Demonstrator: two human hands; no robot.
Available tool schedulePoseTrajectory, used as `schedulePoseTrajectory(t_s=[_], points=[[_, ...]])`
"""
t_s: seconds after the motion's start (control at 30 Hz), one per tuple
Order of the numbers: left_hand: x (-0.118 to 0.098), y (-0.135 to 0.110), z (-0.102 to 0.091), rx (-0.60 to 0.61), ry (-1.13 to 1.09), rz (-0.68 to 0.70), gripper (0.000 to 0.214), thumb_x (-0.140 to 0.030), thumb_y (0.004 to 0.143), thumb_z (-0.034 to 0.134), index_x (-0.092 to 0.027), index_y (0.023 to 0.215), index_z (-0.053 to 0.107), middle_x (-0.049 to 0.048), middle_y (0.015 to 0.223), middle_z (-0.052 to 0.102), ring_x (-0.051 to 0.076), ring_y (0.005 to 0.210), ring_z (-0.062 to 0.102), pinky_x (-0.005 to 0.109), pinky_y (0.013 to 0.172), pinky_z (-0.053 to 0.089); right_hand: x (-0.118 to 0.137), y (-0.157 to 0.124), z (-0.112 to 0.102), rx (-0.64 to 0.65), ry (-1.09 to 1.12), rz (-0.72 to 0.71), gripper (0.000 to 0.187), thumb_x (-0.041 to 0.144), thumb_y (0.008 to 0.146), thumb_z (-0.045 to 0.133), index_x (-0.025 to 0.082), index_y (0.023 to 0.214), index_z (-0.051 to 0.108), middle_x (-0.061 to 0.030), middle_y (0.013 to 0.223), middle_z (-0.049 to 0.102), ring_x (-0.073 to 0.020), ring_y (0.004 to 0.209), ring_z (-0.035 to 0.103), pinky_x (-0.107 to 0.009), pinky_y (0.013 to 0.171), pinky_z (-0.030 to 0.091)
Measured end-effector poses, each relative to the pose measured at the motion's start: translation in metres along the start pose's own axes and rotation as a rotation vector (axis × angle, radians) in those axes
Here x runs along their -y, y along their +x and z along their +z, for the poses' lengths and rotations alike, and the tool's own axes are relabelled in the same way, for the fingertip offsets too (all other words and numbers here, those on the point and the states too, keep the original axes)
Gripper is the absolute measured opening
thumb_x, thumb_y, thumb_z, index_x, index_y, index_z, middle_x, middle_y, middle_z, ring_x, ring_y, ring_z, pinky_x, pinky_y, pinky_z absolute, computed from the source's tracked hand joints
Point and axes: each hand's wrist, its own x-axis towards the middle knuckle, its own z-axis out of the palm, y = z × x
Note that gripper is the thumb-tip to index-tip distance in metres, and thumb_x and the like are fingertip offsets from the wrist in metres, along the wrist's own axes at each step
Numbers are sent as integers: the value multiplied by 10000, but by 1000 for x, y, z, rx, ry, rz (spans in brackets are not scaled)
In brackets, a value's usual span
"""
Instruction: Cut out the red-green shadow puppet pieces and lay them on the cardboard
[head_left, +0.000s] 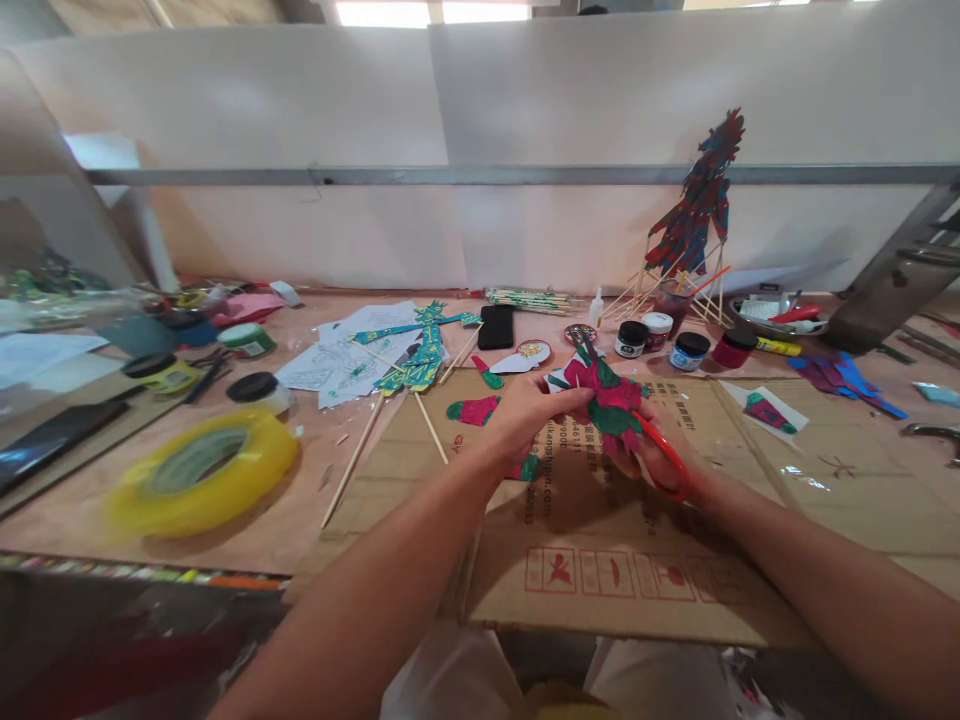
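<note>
Scissors, one pair; cutout, one.

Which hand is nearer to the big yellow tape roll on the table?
Left. The left hand pinches the red-and-green painted cutout to the right of the yellow tape roll; the right hand, gripping red-handled scissors, sits farther right.

L hand pinches a red-green paper cutout w/ fingers; R hand grips red scissors over cardboard on bench. Yellow tape roll at left.
</note>
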Motion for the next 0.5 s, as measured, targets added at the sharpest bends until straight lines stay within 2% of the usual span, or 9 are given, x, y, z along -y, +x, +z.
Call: schedulePoseTrajectory(t_s=[0.23,0.33,0.5], points=[[1,1,0,-26,-16,11,327,-457,642,924,-198,636,725,56,654,705,152,621,585,298,627,382,-7,-2,2,-20,37,-11,420,657,883,739,265,992,632,10,667,599,-138,454,499,-272,410,398],[2,1,0,-25,-4,19,309,-448,654,913,-197,637,733,54,650,702,150,619,574,299,629,381,-7,-2,2,-28,46,27,387,633,911,714,264,1014,661,-7,729,630,-136,495,518,-271,431,423],[2,2,0,-24,9,16,316,-450,659,908,-199,616,721,61,644,698,156,626,580,304,631,384,-1,1,0,-26,-23,41,353,613,859,744,280,971,704,-22,721,644,-177,519,537,-316,429,465]])
